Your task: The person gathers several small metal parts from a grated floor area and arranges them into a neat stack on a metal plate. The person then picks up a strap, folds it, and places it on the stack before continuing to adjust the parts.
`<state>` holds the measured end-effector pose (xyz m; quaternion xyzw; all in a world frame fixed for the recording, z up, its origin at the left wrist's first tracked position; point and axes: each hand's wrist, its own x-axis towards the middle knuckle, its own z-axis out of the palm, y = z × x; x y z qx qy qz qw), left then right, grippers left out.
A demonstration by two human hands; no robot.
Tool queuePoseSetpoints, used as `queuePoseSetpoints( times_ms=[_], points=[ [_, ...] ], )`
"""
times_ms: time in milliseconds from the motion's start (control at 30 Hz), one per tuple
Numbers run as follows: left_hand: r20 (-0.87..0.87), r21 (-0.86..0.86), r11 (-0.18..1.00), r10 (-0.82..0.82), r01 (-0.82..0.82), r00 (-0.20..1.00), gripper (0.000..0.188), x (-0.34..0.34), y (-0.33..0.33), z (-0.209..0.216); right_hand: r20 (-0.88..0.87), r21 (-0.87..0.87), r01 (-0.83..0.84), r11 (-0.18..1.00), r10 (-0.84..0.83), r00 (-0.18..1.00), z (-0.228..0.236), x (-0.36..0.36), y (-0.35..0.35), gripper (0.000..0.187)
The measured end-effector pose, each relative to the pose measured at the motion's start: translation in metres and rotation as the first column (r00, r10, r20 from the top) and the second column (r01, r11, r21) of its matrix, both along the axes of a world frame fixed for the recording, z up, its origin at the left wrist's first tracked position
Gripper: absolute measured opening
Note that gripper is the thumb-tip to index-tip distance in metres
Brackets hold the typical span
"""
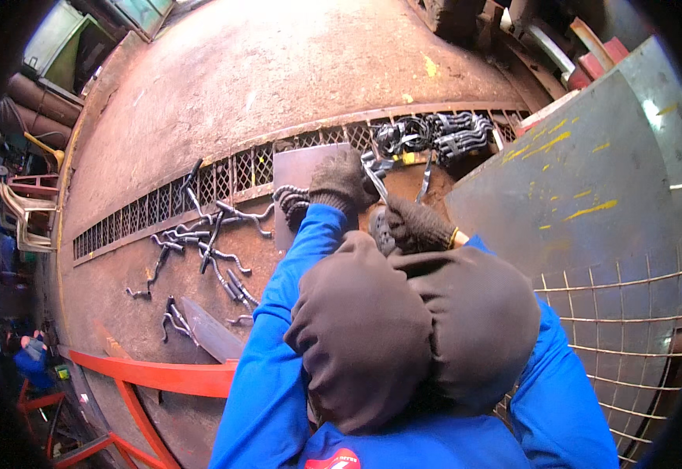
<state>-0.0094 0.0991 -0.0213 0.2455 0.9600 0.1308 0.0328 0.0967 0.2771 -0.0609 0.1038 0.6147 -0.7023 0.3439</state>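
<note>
Dark knit work gloves cover both of my hands, which are close together in front of my knees. My left hand (339, 178) is closed at the right edge of a flat metal plate (290, 166); what its fingers hold is hidden. A bundle of bent, ribbed metal pieces (291, 197) lies on the plate beside its wrist. Just to the right and nearer, my right hand (419, 225) is closed around the lower end of a slim shiny metal piece (374, 177). That piece's upper end reaches toward my left fingers. Another narrow metal strip (425, 178) stands just beyond my right hand.
Several bent metal rods (208, 242) lie scattered on the floor at left. Bundled bent rods (462, 134) are stacked by the floor grating (255, 166). A red metal frame (173, 375) is at lower left; a grey metal panel (583, 172) and wire mesh (618, 352) stand at right.
</note>
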Motion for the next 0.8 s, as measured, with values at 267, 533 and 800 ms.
queuePoseSetpoints(
  times_ms=[267,533,800],
  points=[
    [0.020,0.185,0.980,-0.075,0.070,0.997,0.077,0.000,-0.011,-0.011,-0.389,0.499,-0.244,0.832,0.466,0.794,-0.076,0.014,-0.008,0.038],
    [0.148,0.196,0.959,-0.238,0.207,0.960,0.095,-0.007,-0.031,0.001,-0.453,0.863,-0.042,0.504,0.807,0.377,-0.099,-0.019,0.000,0.043],
    [0.213,0.328,0.945,-0.066,-0.008,0.975,0.088,-0.003,-0.025,0.001,-0.242,0.564,-0.488,0.666,0.699,0.673,-0.091,-0.103,0.045,0.023]
  ],
)
